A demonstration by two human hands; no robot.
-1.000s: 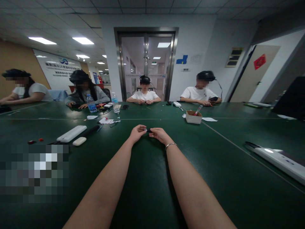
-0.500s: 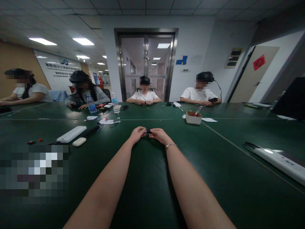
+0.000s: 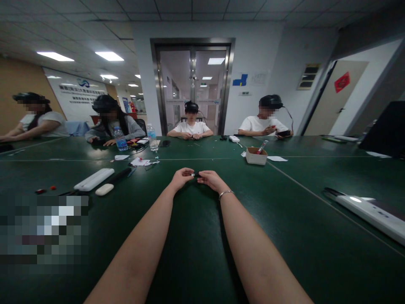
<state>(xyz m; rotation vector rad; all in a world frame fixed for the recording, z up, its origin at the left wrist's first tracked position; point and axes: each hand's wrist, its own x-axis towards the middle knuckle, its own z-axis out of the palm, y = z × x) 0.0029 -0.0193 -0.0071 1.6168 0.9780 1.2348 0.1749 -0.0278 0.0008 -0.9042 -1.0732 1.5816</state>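
Note:
Out over the green table (image 3: 196,236), my two hands meet around a small dark object with a shiny metal end (image 3: 196,174); it is too small to name. My left hand (image 3: 182,179) pinches the metal end at the left. The dark end sits between the thumb and fingers of my right hand (image 3: 211,180), whose wrist wears a silver bangle (image 3: 226,194). Fingers hide much of the object. Nearest on the left lies a white rounded case (image 3: 104,189), apart from my hands.
At left are a long white device (image 3: 94,180) and small red pieces (image 3: 53,188). Bottles (image 3: 152,139) and paper scraps (image 3: 141,162) lie farther off. A small open box (image 3: 256,157) stands right of centre; a white power strip-like bar (image 3: 373,211) lies far right. Several people sit opposite.
My hands keep nearly the same pose, with slightly more of the metal end showing. The person at the right across the table has raised one hand. The view has shifted a little.

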